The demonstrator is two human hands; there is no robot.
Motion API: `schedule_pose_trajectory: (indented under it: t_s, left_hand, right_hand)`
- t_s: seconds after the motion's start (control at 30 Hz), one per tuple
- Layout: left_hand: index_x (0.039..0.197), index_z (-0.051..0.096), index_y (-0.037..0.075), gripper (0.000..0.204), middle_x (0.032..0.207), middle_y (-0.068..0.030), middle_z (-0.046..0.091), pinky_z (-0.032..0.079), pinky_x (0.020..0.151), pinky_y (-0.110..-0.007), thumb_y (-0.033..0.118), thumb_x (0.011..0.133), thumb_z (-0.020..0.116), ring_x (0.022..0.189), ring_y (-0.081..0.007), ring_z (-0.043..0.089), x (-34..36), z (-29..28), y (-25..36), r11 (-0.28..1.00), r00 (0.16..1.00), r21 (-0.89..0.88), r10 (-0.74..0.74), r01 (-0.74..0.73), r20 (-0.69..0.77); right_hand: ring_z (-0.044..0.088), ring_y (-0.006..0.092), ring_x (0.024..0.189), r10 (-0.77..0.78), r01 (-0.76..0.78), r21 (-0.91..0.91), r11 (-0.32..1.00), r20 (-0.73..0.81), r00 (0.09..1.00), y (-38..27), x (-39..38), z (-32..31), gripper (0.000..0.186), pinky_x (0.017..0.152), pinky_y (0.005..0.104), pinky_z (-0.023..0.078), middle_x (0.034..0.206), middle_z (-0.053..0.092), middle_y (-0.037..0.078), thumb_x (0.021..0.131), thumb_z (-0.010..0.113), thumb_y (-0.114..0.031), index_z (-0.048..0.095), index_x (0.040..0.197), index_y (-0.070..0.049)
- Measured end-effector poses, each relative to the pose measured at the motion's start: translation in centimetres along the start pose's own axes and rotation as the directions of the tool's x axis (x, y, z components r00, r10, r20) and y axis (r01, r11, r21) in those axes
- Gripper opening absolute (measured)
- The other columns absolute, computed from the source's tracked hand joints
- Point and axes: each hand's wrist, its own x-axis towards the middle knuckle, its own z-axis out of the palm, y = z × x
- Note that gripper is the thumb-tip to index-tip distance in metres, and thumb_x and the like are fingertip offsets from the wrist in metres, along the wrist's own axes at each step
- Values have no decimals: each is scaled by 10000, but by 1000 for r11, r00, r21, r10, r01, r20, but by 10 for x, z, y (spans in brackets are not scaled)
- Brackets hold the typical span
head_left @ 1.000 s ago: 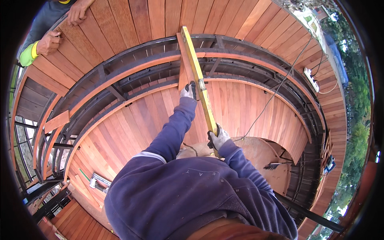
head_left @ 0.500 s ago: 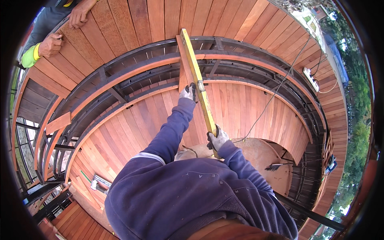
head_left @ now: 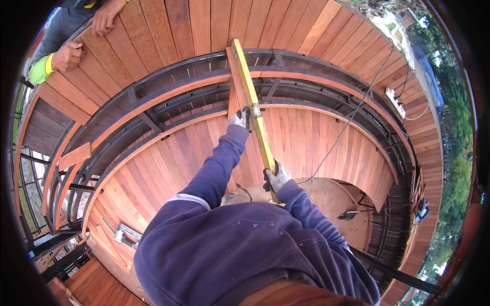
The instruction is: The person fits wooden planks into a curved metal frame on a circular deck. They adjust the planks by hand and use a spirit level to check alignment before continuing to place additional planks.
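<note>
A long yellow spirit level (head_left: 246,79) runs from the far curved frame back toward my body, lying along the right edge of a reddish wooden board (head_left: 234,94). My left hand (head_left: 238,119), in a grey and black glove, is closed around the near end of the board, with its dark fingertips close against the level. Closer to me, my right hand (head_left: 278,178), gloved the same way, grips the level's lower part. The board lies across the dark curved frame (head_left: 191,96) and its wooden edging strip.
At the upper left, another person's two bare hands (head_left: 67,56) rest on the outer planks (head_left: 135,38). A grey cable (head_left: 343,130) hangs across the right side from a white power strip (head_left: 395,103). A nail gun (head_left: 126,234) lies on the lower left planks.
</note>
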Motion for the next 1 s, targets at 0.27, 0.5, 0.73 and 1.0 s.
schedule_pose_trajectory:
  t_s: [0.27,0.5,0.73,1.0]
  left_hand:
    - [873,628,-28,417,727,-226,607,443,626,-438,366,988,557,663,-367,568,-3,7,8,987,992,139,97,-85,-80]
    - [1119,629,-31,270,919,-24,632,486,675,-265,199,1024,526,767,-105,573,8,4,0,980,998,196,-49,41,37]
    - [884,635,-27,415,705,-197,606,454,614,-430,369,984,561,620,-320,569,12,23,-24,993,987,35,118,-115,-108]
    - [935,640,-36,394,722,-161,614,466,590,-383,341,1001,547,618,-256,564,-2,22,-1,996,995,-88,-33,24,-93]
  right_hand:
    - [686,198,557,-7,7,2,1000,-8,1000,12,5,-1,555,529,335,571,717,679,123,902,610,-180,443,1402,-7]
    - [697,213,567,2,-2,-6,1000,-1,1000,11,4,-3,556,547,345,579,730,689,138,905,610,-192,440,1398,2]
    - [692,205,560,-12,12,9,1000,-1,1000,20,10,-7,556,517,343,576,742,681,138,909,606,-167,429,1407,6]
    - [682,212,550,-6,6,-42,999,-1,1000,1,1,-11,543,543,343,572,710,675,131,905,599,-196,451,1389,3]
